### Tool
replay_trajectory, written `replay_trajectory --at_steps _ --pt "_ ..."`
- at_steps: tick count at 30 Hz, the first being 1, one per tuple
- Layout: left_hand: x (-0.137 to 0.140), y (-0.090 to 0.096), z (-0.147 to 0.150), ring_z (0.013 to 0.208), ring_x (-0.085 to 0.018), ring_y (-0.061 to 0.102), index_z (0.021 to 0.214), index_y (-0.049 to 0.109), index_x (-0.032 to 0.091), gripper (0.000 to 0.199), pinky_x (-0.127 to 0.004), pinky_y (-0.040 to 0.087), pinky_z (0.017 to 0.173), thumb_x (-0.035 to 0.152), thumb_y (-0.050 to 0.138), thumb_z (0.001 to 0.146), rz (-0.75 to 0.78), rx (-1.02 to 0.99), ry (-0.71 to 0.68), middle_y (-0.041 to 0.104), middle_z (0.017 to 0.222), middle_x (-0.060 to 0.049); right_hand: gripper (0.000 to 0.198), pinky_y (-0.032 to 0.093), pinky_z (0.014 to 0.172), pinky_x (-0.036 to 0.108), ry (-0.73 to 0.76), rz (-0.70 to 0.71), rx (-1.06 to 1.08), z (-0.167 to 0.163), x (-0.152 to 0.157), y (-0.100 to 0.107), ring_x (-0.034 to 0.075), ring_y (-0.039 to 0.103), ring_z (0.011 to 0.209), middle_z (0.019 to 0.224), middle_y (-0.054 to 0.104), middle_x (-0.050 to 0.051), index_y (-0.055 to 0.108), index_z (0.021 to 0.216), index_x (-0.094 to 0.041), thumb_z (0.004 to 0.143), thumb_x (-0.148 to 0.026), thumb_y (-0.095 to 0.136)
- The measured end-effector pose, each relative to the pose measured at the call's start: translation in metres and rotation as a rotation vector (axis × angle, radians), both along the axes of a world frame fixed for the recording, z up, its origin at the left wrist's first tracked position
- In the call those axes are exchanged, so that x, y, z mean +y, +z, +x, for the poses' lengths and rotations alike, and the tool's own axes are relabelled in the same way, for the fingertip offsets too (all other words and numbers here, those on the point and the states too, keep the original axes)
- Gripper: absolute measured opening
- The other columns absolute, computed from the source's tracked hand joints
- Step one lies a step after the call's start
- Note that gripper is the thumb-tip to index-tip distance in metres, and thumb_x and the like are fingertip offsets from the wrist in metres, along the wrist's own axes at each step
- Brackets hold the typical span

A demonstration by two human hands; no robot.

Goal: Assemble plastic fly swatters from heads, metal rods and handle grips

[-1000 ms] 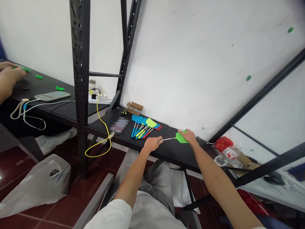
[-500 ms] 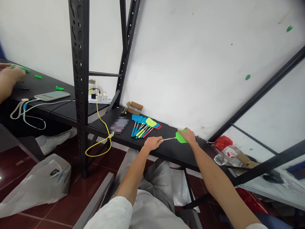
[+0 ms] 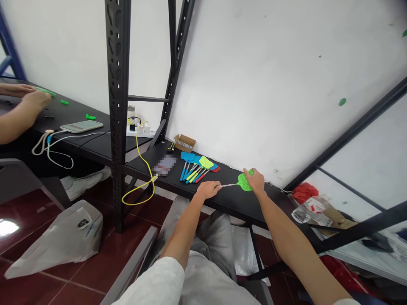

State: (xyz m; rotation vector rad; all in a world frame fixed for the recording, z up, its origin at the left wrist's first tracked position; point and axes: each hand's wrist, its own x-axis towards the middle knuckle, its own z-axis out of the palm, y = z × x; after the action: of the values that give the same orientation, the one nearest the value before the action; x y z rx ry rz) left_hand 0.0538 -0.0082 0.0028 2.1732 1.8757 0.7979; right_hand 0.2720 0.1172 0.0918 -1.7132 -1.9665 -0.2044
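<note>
A green fly swatter [image 3: 243,182] with a thin metal shaft is stretched between my two hands, just above the black shelf. My left hand [image 3: 208,189] is closed round its handle end, which the fingers hide. At the other end my right hand [image 3: 255,181] grips the edge of the green mesh head. Left of them lies a fanned pile of fly swatters [image 3: 197,167] with blue, yellow and red heads and coloured grips, flat on the shelf.
A small open cardboard box [image 3: 185,143] stands behind the pile. Beside it lies a blurred phone-like object [image 3: 165,165] with a yellow cable [image 3: 144,159]. A black upright post [image 3: 119,106] separates a co-worker's hands [image 3: 36,99]. A plastic bottle [image 3: 302,214] lies at right.
The whole view has shifted, so everything sits slightly further right. Both my hands still hold the green fly swatter much as before. The co-worker's hands show more fully.
</note>
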Motion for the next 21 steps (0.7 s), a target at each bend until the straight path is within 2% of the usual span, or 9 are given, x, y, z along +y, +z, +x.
replay_trajectory --at_steps 9,21 --pt "0.0 -0.001 0.0 0.095 -0.023 0.065 0.1 0.062 0.03 0.044 -0.03 0.046 0.077 0.053 0.026 0.096 0.018 -0.01 0.01 0.071 0.096 -0.002 0.06 0.043 0.082 0.037 -0.049 -0.02 0.04 -0.004 -0.006 -0.008 0.03 0.06 0.098 0.101 0.067 0.015 0.065 0.111 -0.02 0.088 -0.065 0.034" --pt "0.003 -0.005 0.0 0.095 -0.023 0.065 0.101 0.063 0.031 0.044 -0.031 0.046 0.08 0.053 0.025 0.096 0.028 0.026 0.011 0.071 0.099 -0.002 0.061 0.045 0.092 0.043 -0.134 -0.185 0.087 -0.013 -0.006 -0.027 0.034 0.06 0.109 0.113 0.065 0.019 0.06 0.127 -0.018 0.085 -0.06 0.044"
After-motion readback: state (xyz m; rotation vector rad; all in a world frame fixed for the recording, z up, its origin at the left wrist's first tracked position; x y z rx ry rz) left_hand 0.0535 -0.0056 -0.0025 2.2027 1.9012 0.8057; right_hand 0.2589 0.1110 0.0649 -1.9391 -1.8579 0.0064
